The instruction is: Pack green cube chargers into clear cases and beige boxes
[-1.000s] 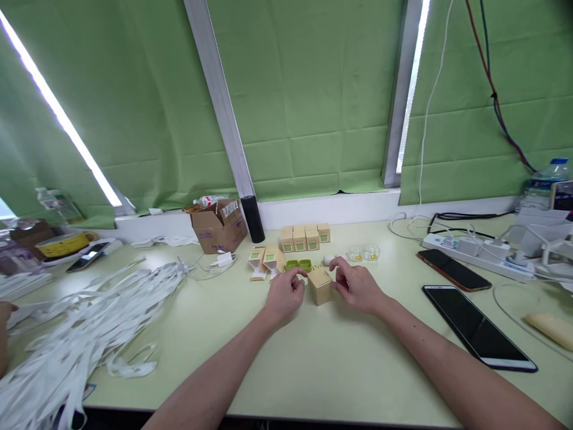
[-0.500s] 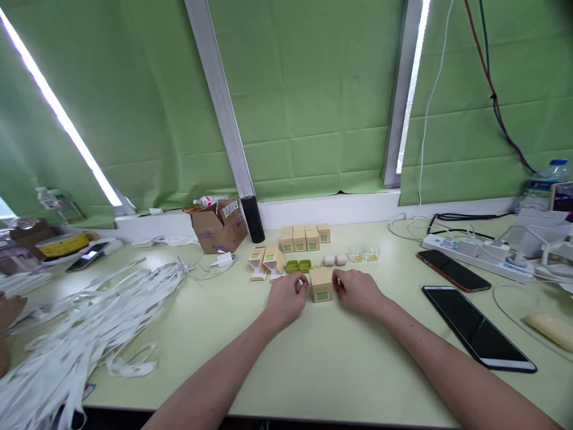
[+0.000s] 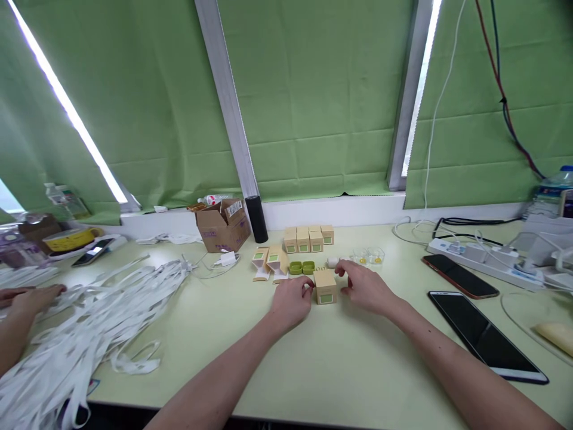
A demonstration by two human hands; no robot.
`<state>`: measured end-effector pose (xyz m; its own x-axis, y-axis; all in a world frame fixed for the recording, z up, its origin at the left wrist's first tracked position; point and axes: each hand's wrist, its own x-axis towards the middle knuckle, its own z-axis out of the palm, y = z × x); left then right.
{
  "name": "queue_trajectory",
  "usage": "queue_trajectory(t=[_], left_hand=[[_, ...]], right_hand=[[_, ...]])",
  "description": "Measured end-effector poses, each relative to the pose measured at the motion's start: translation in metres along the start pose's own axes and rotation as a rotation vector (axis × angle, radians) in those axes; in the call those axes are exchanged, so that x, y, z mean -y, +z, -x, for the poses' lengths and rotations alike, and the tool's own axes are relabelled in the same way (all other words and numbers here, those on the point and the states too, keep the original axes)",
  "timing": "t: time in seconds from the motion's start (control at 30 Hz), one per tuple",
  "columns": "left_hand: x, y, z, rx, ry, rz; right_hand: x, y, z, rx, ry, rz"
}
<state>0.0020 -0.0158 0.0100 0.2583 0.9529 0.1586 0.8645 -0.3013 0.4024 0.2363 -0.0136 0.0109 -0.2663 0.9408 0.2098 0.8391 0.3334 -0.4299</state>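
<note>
2 bare forearms [image 3: 224,365] reach forward; left grip [image 3: 292,300] curled, perhaps closed, right grip [image 3: 364,288] loosely parted.

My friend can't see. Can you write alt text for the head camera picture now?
A person's left hand and right hand are either side of a small tan box on a pale table. Behind it are green containers and more tan boxes. White straps lie piled at left, and two dark-screened devices at right.

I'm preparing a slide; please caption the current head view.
Left hand and right hand flank a small cardboard box on the table, with similar boxes standing behind it.
</note>
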Motion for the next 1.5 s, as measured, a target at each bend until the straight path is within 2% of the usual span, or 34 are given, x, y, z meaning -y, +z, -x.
queue_trajectory(t=[0.1, 0.23, 0.53, 0.67, 0.77, 0.9, 1.0, 1.1, 1.23, 1.37, 1.5], left_hand=[[-0.001, 0.0, 0.001, 0.003, -0.003, -0.009], [0.0, 0.001, 0.0, 0.009, -0.005, -0.024], [0.001, 0.002, 0.0, -0.055, -0.004, -0.059], [0.002, 0.003, 0.0, -0.109, 0.009, -0.095], [0.003, 0.004, 0.0, -0.127, 0.01, -0.111], [0.001, 0.005, 0.0, -0.136, 0.015, -0.098], [0.0, 0.005, 0.0, -0.142, 0.026, -0.086], [-0.002, 0.005, 0.0, -0.144, 0.028, -0.088], [-0.002, 0.006, -0.001, -0.144, 0.037, -0.093], [-0.003, 0.007, -0.001, -0.138, 0.055, -0.09], [-0.003, 0.007, 0.0, -0.121, 0.07, -0.096]], right_hand=[[-0.001, -0.007, 0.001, -0.009, -0.055, -0.169], [0.002, -0.009, 0.003, 0.041, -0.106, -0.311], [0.028, -0.007, -0.001, 0.083, -0.085, -0.155], [0.033, -0.018, -0.007, 0.117, -0.087, -0.165], [0.024, -0.035, -0.024, 0.114, -0.052, -0.204], [-0.004, -0.06, -0.068, -0.07, -0.012, -0.183], [-0.028, -0.065, -0.103, -0.152, 0.064, -0.125], [-0.047, -0.056, -0.129, -0.161, 0.112, -0.109], [-0.061, -0.034, -0.146, -0.138, 0.166, -0.1], [-0.064, -0.014, -0.151, -0.095, 0.195, -0.074], [-0.059, -0.004, -0.147, -0.076, 0.188, -0.026]])
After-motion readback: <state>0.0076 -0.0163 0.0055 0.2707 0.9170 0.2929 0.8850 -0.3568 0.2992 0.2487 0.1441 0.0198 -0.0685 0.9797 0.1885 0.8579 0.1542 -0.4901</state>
